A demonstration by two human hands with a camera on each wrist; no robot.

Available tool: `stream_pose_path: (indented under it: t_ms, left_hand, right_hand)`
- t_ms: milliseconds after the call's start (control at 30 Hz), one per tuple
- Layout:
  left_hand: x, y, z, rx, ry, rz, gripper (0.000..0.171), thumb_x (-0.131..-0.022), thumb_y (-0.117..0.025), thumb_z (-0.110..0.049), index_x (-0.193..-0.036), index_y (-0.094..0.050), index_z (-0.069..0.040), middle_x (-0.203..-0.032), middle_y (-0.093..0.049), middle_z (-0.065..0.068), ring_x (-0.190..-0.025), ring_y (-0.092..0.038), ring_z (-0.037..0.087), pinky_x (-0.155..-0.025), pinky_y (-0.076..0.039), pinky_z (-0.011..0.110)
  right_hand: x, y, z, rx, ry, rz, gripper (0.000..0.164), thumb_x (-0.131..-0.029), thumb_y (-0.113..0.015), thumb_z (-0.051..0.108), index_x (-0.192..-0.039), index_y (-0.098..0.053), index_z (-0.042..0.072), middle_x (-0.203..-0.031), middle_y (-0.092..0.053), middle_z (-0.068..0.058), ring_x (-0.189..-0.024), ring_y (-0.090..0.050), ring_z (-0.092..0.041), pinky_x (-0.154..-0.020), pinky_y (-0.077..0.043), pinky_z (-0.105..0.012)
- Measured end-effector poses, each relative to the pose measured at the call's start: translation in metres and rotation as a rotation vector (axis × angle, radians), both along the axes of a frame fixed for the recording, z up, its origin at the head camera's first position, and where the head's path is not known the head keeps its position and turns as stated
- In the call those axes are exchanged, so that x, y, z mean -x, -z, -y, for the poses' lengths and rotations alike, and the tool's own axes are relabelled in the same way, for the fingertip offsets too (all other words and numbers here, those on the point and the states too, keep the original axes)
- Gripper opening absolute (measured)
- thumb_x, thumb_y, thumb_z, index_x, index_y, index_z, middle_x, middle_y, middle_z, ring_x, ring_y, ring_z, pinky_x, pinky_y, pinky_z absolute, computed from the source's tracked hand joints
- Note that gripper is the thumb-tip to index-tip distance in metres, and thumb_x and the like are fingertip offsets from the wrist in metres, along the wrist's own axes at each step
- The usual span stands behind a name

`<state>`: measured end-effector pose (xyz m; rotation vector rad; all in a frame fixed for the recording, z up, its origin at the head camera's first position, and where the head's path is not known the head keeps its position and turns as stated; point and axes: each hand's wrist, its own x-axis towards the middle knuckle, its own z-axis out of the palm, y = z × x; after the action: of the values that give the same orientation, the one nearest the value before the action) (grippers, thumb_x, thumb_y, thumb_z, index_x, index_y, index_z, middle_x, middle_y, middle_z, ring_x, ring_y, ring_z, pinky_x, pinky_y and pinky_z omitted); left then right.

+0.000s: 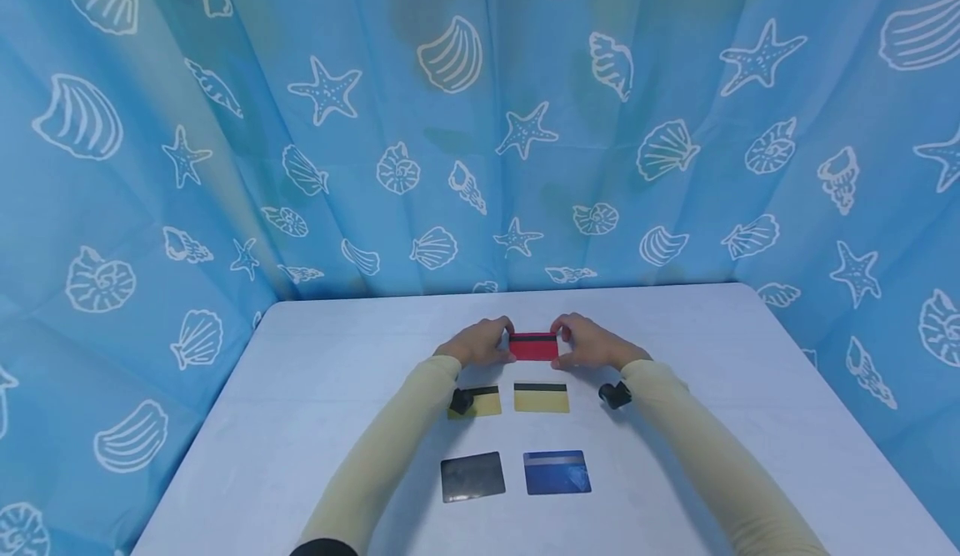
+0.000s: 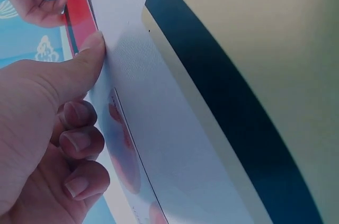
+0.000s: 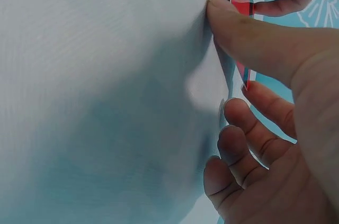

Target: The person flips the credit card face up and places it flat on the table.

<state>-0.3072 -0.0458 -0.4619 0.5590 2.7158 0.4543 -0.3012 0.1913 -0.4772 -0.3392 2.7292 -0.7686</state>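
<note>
1. I see the red magnetic-stripe card [image 1: 534, 348] at the far part of the white table [image 1: 337, 356]; a dark band runs along its far edge. If it touches the table, I cannot tell.
2. The left hand [image 1: 478, 343] holds its left end, thumb and index finger parted by the card's short side.
3. The right hand [image 1: 592, 344] holds the right end likewise.
4. Nearer the person lie two gold cards [image 1: 542, 399].
</note>
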Motion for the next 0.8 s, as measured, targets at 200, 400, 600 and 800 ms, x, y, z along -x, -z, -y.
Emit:
stream_pose_path:
  t_ms: [200,400,600,800]
  left_hand:
    - [-0.0024,-0.0012,0.0004,0.006,0.011,-0.007,0.050,-0.096,-0.075,-0.031,-0.138,-0.055,-0.015,-0.116,-0.068,0.004,-0.102,-0.061,0.017,-0.100,-0.054,0.039]
    - [-0.0033,-0.0015,0.0006,0.011,0.010,-0.016,0.049,-0.096,-0.074,-0.032,-0.138,-0.056,-0.016,-0.119,-0.069,0.004,-0.105,-0.062,0.016,-0.101,-0.055,0.040]
    - [-0.0052,-0.0034,0.0022,0.004,0.011,-0.008,0.050,-0.097,-0.073,-0.033,-0.140,-0.056,-0.017,-0.121,-0.068,0.005,-0.109,-0.062,0.018,-0.103,-0.054,0.041]
    - [-0.0056,-0.0041,0.0047,-0.016,0.004,0.010,0.057,-0.096,-0.073,-0.040,-0.145,-0.054,-0.018,-0.129,-0.067,0.007,-0.116,-0.062,0.020,-0.106,-0.053,0.043]
  right_hand:
    - [-0.0005,-0.0003,0.0012,0.016,0.004,-0.002,0.067,-0.078,-0.091,0.024,-0.134,-0.055,0.012,-0.117,-0.060,-0.007,-0.108,-0.058,-0.021,-0.098,-0.056,-0.040]
    - [-0.0011,-0.0003,0.0001,0.027,-0.004,-0.003,0.066,-0.080,-0.090,0.025,-0.134,-0.055,0.011,-0.117,-0.060,-0.007,-0.109,-0.058,-0.022,-0.099,-0.056,-0.040]
    - [-0.0011,-0.0004,-0.0021,0.052,0.005,0.008,0.067,-0.080,-0.090,0.026,-0.135,-0.055,0.012,-0.118,-0.060,-0.007,-0.109,-0.058,-0.022,-0.097,-0.056,-0.040]
    - [-0.0010,-0.0033,-0.0019,0.077,0.003,0.015,0.068,-0.081,-0.089,0.028,-0.137,-0.054,0.012,-0.120,-0.060,-0.009,-0.110,-0.058,-0.024,-0.096,-0.056,-0.040]
